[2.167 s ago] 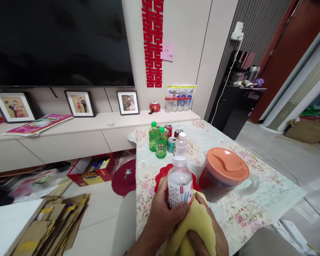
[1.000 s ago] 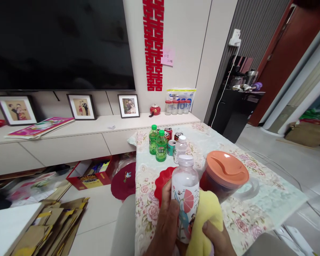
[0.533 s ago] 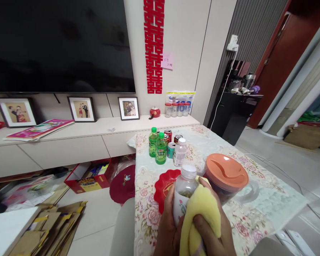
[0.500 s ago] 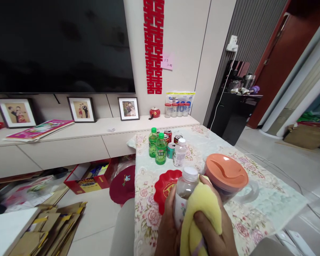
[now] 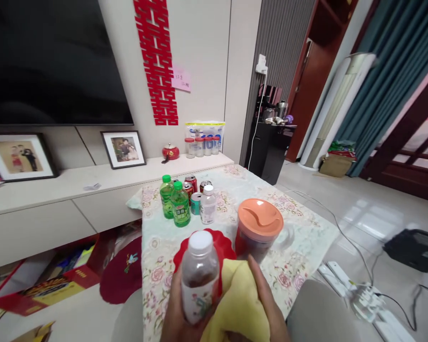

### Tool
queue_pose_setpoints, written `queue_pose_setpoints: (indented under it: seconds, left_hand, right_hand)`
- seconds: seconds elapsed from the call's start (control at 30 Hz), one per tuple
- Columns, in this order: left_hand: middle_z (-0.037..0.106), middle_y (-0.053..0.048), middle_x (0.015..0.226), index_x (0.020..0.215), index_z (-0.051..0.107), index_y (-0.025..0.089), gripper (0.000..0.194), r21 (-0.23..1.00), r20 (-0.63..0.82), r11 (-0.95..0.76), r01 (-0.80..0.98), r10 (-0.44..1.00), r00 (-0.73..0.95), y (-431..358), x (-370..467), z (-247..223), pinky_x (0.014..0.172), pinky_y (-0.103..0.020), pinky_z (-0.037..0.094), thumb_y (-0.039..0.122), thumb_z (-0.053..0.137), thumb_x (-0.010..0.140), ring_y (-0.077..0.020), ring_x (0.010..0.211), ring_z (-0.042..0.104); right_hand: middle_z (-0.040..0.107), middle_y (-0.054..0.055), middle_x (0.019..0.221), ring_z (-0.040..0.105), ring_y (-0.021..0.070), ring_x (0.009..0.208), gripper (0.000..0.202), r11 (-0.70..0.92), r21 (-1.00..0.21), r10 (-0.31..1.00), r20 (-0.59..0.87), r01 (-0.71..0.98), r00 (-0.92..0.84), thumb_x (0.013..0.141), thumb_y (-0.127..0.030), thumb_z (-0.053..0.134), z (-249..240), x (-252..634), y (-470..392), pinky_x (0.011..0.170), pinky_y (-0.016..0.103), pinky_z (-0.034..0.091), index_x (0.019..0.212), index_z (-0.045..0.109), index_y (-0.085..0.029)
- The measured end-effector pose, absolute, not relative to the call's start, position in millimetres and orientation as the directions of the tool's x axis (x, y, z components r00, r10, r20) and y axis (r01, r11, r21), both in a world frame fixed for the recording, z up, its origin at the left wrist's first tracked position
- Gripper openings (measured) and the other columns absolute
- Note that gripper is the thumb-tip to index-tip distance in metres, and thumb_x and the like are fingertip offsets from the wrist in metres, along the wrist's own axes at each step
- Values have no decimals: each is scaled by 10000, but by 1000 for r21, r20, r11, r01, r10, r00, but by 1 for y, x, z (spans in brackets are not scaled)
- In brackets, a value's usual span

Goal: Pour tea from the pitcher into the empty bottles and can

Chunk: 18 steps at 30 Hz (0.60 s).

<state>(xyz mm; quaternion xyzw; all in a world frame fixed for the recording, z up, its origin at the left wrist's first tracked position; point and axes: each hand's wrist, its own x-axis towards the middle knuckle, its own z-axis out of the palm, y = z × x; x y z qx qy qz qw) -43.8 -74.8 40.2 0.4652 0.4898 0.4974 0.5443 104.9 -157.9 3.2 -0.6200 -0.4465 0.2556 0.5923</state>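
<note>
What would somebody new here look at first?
Probably the bright yellow cloth in the right hand, beside the white-capped bottle in the left hand. Next might come the orange-lidded pitcher on the flowery tablecloth, then the tall red paper cutout on the wall behind.

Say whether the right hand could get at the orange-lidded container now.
Probably yes: the orange-lidded container stands just beyond the right hand, nothing visible between them. But that hand holds the yellow cloth, so it would likely need freeing for a firm grip.
</note>
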Motion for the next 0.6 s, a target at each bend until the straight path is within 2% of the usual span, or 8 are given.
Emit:
queue_pose_setpoints:
  seconds: [0.07,0.13,0.27,0.37,0.47,0.53,0.6]
  left_hand:
    - [776,-93,1152,1423,502,244,992,994,-104,104,-37,995,-2,-74,-49,41,820,-415,645,537,937,581,-356,978,757]
    - [785,-66,1037,1416,476,251,967,989,-133,132,-67,991,-12,-73,-53,44,743,-383,640,595,902,619,-315,867,763]
    - [786,-31,944,1323,523,253,942,983,-144,135,-128,987,-65,-77,-53,56,696,-329,629,582,944,548,-295,864,762]
    - [784,-10,851,1266,546,243,938,961,-196,181,-210,979,-50,-84,-46,63,640,-312,617,569,972,496,-262,758,751]
    - [783,2,797,1167,560,240,899,938,-241,216,-270,969,-63,-88,-42,68,609,-309,611,557,996,447,-244,692,741]
    - [775,15,757,1119,548,252,882,931,-269,237,-279,959,-84,-88,-42,71,587,-313,613,543,1004,422,-255,681,747]
    - [760,33,715,1086,530,264,861,928,-286,249,-277,953,-103,-87,-45,73,565,-311,614,526,1006,419,-255,657,746]
  right_hand:
    - [672,72,1486,678,402,1287,1000,64,-936,855,231,347,464,746,-574,848,-9,124,-171,1027,482,598,1624,421,-354]
    - [647,80,1515,640,399,1337,866,56,-854,889,278,518,363,783,-471,846,-19,140,-179,1073,495,569,1571,511,-342]
    - [625,174,1514,597,430,1371,793,-29,-678,911,285,734,299,785,-315,816,-31,144,-175,1087,573,539,1534,565,-247]
    - [648,204,1467,633,450,1298,847,-120,-601,924,224,790,311,750,-285,816,-37,129,-164,1033,621,549,1550,542,-230]
    - [654,199,1461,619,474,1292,980,-118,-549,953,172,827,251,691,-331,868,-44,120,-161,1037,646,518,1589,487,-248]
    - [655,175,1471,615,467,1298,1050,-73,-530,971,157,845,182,638,-335,912,-48,120,-165,1053,611,511,1592,477,-287]
    - [696,117,1431,665,407,1235,977,6,-538,983,159,843,95,676,-322,900,-46,123,-169,1021,512,539,1566,499,-355]
